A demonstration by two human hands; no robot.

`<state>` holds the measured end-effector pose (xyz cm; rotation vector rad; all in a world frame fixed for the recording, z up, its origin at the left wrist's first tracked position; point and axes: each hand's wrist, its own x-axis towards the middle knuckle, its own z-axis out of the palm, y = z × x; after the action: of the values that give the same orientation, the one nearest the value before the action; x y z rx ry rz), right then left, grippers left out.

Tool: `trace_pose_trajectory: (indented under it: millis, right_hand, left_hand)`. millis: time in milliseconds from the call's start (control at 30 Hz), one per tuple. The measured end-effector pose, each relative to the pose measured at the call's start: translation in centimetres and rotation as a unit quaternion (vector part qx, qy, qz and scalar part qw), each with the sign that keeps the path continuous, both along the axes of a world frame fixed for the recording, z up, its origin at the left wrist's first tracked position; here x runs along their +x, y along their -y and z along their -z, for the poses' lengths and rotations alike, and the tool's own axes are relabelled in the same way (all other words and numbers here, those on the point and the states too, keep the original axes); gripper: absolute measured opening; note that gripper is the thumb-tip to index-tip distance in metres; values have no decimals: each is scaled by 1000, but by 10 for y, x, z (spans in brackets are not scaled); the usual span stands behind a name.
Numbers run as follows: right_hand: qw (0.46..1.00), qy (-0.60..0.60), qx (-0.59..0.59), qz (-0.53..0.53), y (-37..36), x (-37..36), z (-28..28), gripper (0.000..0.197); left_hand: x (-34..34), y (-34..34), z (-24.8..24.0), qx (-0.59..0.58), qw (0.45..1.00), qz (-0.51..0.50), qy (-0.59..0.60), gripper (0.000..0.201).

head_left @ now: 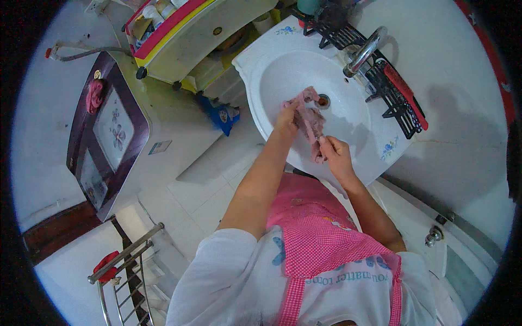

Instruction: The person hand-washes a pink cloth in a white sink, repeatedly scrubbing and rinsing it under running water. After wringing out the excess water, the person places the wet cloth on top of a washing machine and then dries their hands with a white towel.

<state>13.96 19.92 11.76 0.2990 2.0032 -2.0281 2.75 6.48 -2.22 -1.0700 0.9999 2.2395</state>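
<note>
A pink cloth (309, 118) is stretched over the bowl of a white washbasin (272, 76). My left hand (286, 118) grips its upper end near the drain hole (323, 100). My right hand (335, 155) grips its lower end by the basin's front rim. The cloth looks twisted between the two hands. A chrome tap (363, 52) stands over the basin, to the right of the cloth.
A black wire rack (394, 95) with a red brush (405, 95) sits behind the tap. A washing machine with a dark lid (109, 136) stands to the left, a yellow cabinet (201, 38) beyond it. A metal railing (125, 261) is at lower left.
</note>
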Motion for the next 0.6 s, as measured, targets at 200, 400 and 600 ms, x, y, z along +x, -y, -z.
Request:
trace_pose_trajectory:
  millis: [200, 400, 600]
  right_hand:
    - [959, 122, -125, 223, -49, -5, 79, 39]
    - [839, 355, -362, 198, -18, -41, 96, 60]
    - [845, 138, -455, 243, -4, -118, 148, 43]
  left_hand:
    - [-28, 4, -16, 90, 994, 65, -26, 30]
    - [-20, 1, -70, 235, 967, 86, -54, 27]
    - [0, 35, -87, 45, 973, 200, -104, 36]
